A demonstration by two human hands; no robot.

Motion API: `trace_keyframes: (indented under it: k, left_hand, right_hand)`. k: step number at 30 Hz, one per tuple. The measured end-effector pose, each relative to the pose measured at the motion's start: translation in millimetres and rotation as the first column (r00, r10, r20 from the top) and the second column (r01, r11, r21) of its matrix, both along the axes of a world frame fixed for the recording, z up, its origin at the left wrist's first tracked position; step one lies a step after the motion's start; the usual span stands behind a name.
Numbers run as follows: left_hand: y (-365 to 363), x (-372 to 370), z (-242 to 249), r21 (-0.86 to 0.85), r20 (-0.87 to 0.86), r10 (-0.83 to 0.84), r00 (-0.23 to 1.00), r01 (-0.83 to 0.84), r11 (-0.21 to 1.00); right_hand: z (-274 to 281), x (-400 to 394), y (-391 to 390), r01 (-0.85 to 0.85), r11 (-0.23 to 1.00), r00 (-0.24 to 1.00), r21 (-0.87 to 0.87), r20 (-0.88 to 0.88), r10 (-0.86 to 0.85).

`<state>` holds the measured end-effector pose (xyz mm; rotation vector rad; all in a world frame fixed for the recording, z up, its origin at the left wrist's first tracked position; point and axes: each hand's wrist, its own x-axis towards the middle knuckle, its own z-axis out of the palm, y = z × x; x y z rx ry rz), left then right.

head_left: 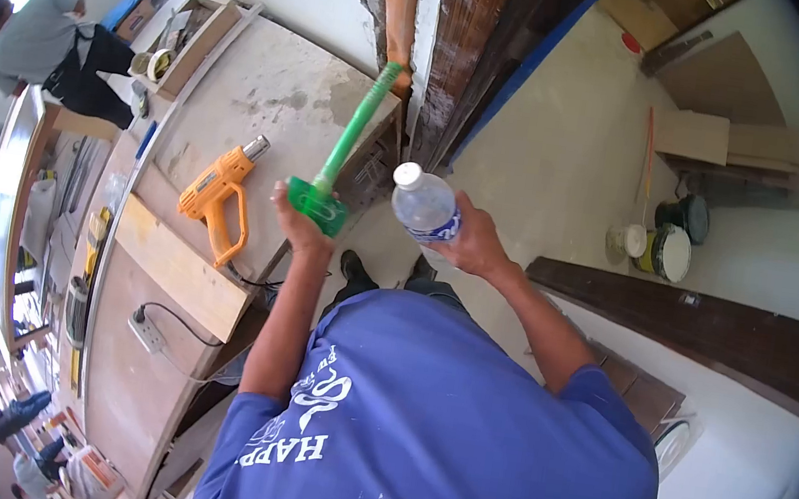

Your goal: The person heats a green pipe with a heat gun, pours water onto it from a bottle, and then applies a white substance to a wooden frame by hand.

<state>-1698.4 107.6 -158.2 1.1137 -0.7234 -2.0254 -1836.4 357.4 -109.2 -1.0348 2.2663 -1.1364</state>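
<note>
My left hand is closed around the wide end of a green plastic funnel, whose long ribbed spout points away from me toward the wall corner. In my right hand is a clear plastic bottle with a white cap and a blue label, its cap tilted away from me. The bottle and the funnel are apart. On the bench left of my left hand lies an orange heat gun; nothing touches it.
The workbench carries a wooden board, a power strip with a cable and an open wooden box. A co-worker stands beyond it. Buckets and cardboard are at right, past a dark door frame.
</note>
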Motion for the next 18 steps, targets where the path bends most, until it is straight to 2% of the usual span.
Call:
trace_keyframes:
  k: [1,4,7,9,13,16,18]
  left_hand:
    - [-10,5,13,-0.048,-0.002,-0.012,1.0,0.012,0.999]
    - [-16,56,54,-0.005,-0.078,0.024,0.997,-0.024,1.0]
    - [-7,111,72,-0.07,-0.097,0.092,0.991,-0.099,0.993]
    - [-8,177,57,-0.109,-0.255,0.124,0.959,-0.156,0.982]
    - [3,229,64,-0.192,-0.145,0.398,0.906,-0.42,0.887]
    - [-6,256,69,-0.311,-0.067,0.499,0.864,-0.493,0.813]
    - [-19,275,57,-0.568,0.083,0.589,0.804,-0.447,0.691]
  right_hand:
    - [1,0,-9,-0.021,0.999,1.0,-0.033,0.01,0.021]
    - [8,8,-36,-0.053,0.991,0.998,-0.126,0.036,0.058]
    - [13,20,-59,-0.058,0.962,0.997,-0.266,0.036,0.07]
    - [17,30,-74,-0.079,0.93,0.991,-0.359,0.071,0.112]
    - [23,45,-98,-0.16,0.879,0.969,-0.449,0.096,0.226]
    - [25,60,-117,-0.205,0.847,0.953,-0.49,0.096,0.286]
    - [28,70,-131,-0.248,0.853,0.942,-0.459,0.091,0.323]
